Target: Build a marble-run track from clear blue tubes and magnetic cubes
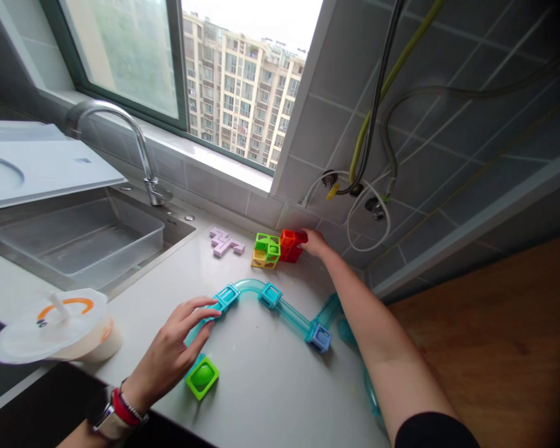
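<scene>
My left hand [177,348] rests with fingers spread on the near end of a clear teal tube track [284,311], its fingertips touching a teal square connector [226,297]. The track curves across the grey counter [261,386] through a second connector [270,294] to a blue one [320,336]. A green cube holding a ball [201,376] lies just below my left hand. My right hand [313,242] reaches to the back wall and grips a red open-frame cube [292,245], which stands against green and yellow frame cubes [266,250].
A lilac flat piece [224,242] lies left of the cubes. A sink with a clear plastic tub [79,239] and a tap [140,149] is at the left. A lidded white cup [56,326] stands at the near left. Hoses [368,205] hang on the tiled wall.
</scene>
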A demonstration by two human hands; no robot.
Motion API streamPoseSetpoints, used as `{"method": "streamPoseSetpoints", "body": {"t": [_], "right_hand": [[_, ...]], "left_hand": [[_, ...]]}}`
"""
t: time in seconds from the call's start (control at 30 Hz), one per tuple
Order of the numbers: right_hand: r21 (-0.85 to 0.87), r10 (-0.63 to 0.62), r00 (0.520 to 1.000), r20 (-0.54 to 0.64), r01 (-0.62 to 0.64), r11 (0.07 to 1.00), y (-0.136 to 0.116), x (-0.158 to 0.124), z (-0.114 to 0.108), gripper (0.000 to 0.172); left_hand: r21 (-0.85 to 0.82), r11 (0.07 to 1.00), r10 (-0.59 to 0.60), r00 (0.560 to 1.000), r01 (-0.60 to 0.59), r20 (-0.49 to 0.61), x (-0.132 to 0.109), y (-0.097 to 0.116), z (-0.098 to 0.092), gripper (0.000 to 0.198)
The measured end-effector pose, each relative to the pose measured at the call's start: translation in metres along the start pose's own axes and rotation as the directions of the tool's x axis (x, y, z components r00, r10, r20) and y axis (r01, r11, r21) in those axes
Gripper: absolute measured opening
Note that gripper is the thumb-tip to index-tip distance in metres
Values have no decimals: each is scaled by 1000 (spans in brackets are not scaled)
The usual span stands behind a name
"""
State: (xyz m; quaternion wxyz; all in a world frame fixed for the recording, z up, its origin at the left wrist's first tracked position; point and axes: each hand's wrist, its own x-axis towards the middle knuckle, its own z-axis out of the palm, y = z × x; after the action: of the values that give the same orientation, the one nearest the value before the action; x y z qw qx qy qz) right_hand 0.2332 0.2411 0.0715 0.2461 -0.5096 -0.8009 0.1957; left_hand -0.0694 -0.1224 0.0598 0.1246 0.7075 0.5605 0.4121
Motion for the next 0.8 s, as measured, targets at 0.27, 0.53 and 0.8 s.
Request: {"method": "streamPoseSetpoints", "body": {"t": [0.27, 0.53, 0.8], "right_hand": [[156, 0, 998, -67, 11, 988, 8, -16, 4, 39], [246, 40, 997, -66, -23, 969, 4, -20, 0, 35], [488, 188, 978, -91, -120, 864, 6, -27, 11, 37]], "left_hand": [[299, 928, 122, 941, -221, 317, 191, 28, 84, 73], [350, 903, 88, 904, -249, 418, 302, 5, 174, 78], [373, 893, 66, 894, -251, 444, 316, -15, 194, 61]]}}
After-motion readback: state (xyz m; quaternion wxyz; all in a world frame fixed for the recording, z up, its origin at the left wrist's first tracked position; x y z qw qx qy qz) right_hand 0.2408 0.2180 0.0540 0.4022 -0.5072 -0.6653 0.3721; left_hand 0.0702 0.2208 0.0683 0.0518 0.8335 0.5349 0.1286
